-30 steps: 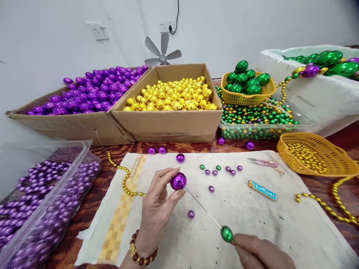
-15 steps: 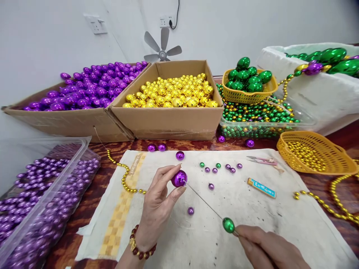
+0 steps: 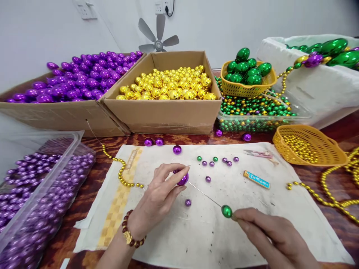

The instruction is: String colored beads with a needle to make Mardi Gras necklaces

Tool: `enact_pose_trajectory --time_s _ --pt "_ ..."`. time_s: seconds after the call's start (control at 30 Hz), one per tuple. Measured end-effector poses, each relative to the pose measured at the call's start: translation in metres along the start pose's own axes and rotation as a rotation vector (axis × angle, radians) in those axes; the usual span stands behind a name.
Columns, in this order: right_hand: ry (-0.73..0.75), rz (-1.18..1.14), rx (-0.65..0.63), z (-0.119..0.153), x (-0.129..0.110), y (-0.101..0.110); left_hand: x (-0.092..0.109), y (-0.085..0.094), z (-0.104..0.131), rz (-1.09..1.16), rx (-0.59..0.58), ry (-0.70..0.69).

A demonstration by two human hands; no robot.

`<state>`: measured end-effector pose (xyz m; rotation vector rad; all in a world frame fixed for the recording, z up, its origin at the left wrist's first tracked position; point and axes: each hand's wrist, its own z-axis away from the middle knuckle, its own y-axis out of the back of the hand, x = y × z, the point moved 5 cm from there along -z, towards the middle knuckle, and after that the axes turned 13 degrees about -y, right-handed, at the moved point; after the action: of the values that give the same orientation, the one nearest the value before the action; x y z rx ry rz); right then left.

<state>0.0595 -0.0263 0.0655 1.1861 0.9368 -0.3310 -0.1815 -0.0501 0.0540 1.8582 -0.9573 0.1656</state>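
Observation:
A shiny purple bead is held between the fingertips of my left hand, above the white cloth. From it a thin metal needle slopes down to the right and passes into a green bead. The fingers of my right hand pinch the needle's end just behind the green bead. Gold beads on a string lie left of my left hand. Small purple beads and green beads are scattered on the cloth.
Behind the cloth stand boxes of purple eggs and gold eggs. A clear tub is at the left. Yellow baskets, scissors and a blue-labelled cutter lie to the right.
The view has tilted slightly down and shifted. My left fingers now cover more of the purple bead. The green bead and my right hand sit slightly higher in view.

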Motion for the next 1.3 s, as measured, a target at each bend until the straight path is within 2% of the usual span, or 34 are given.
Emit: enact_pose_trajectory --time_s 0.07,0.13,0.2,0.3,0.53,0.67,0.83,1.0,1.13,1.3 --pt "-0.035 0.042 -0.141 -0.008 -0.001 -0.004 0.003 -0.006 -0.003 -0.104 -0.144 -0.066" --pt "-0.067 0.122 -0.239 -0.015 0.000 -0.008 0.004 -0.011 -0.004 -0.182 -0.230 -0.116" --pt "-0.066 0.202 -0.307 -0.022 0.002 -0.010 0.003 -0.014 -0.004 -0.204 -0.260 -0.139" --pt "-0.045 0.215 -0.379 -0.031 0.004 -0.006 0.000 -0.016 -0.003 -0.112 -0.298 -0.139" --pt "-0.057 0.084 -0.459 -0.040 0.010 0.003 -0.011 -0.018 0.005 0.095 -0.249 -0.025" --pt "-0.074 -0.030 -0.554 -0.044 0.016 0.002 -0.011 -0.020 0.010 0.157 -0.330 0.022" --pt "-0.131 -0.100 -0.630 -0.048 0.027 0.003 0.000 -0.013 0.002 0.169 -0.495 0.023" --pt "-0.188 -0.301 -0.713 -0.043 0.039 -0.022 0.019 -0.015 -0.013 0.099 -0.579 -0.020" --pt "-0.174 -0.415 -0.695 -0.039 0.048 -0.045 0.029 -0.026 -0.020 0.051 -0.638 -0.097" --pt "-0.204 -0.489 -0.659 -0.042 0.063 -0.051 0.027 -0.033 -0.024 -0.016 -0.658 -0.087"
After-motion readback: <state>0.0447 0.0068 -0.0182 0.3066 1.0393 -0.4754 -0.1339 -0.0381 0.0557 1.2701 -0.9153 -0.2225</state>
